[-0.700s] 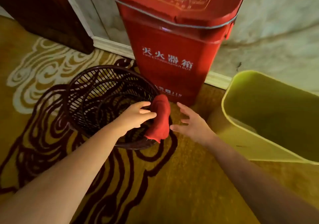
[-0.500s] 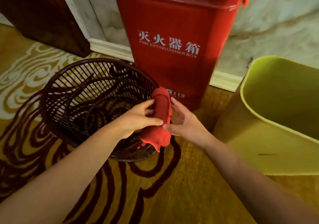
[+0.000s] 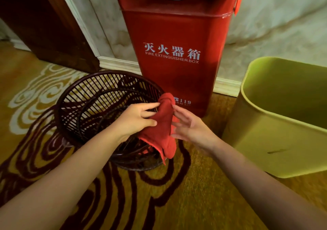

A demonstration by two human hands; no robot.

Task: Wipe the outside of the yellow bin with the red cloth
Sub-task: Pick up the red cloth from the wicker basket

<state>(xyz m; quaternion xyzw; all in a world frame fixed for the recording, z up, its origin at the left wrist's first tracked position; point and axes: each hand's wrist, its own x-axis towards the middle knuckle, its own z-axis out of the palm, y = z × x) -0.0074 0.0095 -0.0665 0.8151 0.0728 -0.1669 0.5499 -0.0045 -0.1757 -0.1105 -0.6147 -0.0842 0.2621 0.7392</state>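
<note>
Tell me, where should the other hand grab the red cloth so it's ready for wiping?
Probably the right hand should take the red cloth at its bunched middle, coming from the right. The left hand pinches it from the left, and the lower end hangs loose over the wicker basket, so the right side is free. The yellow bin stands to that side.

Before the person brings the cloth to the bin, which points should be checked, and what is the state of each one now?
1. Red cloth held: ok, the left hand pinches it.
2. Right hand grip on the cloth: not ok, fingers open, only touching it.
3. Cloth clear of the dark basket: cannot tell, it hangs over the rim.
4. Yellow bin upright and within reach: ok.
5. Cloth touching the bin's outside: not ok, they are apart.
6. Marks on the bin: one dark streak visible.
</note>
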